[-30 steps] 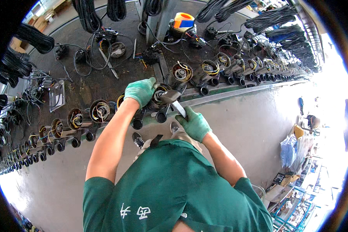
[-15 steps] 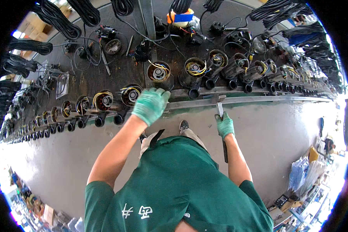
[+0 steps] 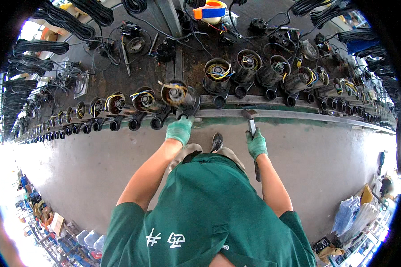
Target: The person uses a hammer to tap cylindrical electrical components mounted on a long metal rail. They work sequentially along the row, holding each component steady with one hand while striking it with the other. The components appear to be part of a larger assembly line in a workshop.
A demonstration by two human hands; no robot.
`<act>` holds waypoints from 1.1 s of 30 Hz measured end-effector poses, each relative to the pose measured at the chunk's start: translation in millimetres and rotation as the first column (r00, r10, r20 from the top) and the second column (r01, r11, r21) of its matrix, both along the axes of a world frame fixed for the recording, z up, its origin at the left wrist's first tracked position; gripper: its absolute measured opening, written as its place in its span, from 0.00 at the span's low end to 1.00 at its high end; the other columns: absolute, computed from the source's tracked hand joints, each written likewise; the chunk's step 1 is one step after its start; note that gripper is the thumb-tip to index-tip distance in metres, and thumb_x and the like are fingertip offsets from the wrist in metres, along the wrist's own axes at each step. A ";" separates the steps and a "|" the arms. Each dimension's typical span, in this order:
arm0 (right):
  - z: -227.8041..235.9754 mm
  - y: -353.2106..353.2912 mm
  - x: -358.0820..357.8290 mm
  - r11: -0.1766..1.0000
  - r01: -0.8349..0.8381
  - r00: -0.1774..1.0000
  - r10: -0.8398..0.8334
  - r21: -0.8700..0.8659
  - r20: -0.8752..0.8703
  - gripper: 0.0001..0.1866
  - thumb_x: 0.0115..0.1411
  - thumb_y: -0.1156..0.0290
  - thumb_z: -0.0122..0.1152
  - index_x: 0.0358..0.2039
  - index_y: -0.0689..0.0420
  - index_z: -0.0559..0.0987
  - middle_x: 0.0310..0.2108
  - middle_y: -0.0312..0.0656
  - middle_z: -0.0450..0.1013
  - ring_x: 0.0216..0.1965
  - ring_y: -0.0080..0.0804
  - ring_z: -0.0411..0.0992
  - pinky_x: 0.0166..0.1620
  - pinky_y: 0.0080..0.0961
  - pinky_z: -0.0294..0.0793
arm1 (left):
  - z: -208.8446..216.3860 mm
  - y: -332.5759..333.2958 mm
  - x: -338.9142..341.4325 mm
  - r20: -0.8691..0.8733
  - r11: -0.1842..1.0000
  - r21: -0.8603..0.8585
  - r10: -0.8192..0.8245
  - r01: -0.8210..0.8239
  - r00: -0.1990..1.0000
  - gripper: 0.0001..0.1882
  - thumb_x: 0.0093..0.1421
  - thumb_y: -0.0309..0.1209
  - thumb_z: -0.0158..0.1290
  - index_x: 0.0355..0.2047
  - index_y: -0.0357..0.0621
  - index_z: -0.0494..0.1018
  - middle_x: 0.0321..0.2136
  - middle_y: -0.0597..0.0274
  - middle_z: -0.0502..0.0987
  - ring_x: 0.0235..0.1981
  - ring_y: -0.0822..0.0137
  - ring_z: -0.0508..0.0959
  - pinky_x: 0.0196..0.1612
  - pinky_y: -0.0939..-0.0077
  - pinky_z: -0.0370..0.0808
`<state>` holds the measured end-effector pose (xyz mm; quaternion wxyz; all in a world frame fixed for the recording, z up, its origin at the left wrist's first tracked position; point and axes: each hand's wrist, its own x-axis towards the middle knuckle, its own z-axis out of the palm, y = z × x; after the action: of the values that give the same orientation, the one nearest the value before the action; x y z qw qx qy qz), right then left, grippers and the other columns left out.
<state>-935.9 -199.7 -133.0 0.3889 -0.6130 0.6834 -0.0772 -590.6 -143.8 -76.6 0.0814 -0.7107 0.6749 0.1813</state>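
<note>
My left hand [image 3: 179, 130], in a green glove, is closed round the near black tubular end of a dark, cylinder-shaped motor housing [image 3: 189, 100]. This housing tilts to the left at the bench's front edge; its open top shows a round metal core and wires, slightly blurred. My right hand [image 3: 256, 144], also gloved, grips a hammer [image 3: 250, 115] by its handle, with the head up close to the bench's metal edge rail. Another housing [image 3: 218, 73] with yellow and blue wires stands just right of the tilted one. To its left sits a similar housing [image 3: 144, 99].
Rows of motor housings line the long dark bench [image 3: 142, 71] on both sides. Behind them lie loose parts, cables and an orange-and-blue tape roll [image 3: 209, 10]. Coiled black cables [image 3: 67, 24] hang along the far side. A metal rail [image 3: 289, 114] runs along the front edge.
My left hand has come down from above the housings to the front edge and taken hold of one housing, which now leans left. The hammer stays in my right hand, nearly still.
</note>
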 end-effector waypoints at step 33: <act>252.1 44.7 162.3 0.918 -0.298 0.930 0.341 -0.262 0.135 0.18 0.69 0.62 0.61 0.49 0.62 0.69 0.29 0.63 0.78 0.36 0.67 0.78 0.34 0.52 0.74 | 94.2 -120.5 103.7 -0.265 0.834 -0.396 -0.504 0.384 0.822 0.09 0.66 0.33 0.54 0.41 0.44 0.78 0.38 0.48 0.78 0.41 0.41 0.80 0.43 0.51 0.77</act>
<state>-773.6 -155.0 119.1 0.3799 -0.7492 0.5220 -0.1478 -486.9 -264.3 17.5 -0.1211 -0.4892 0.8469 0.1697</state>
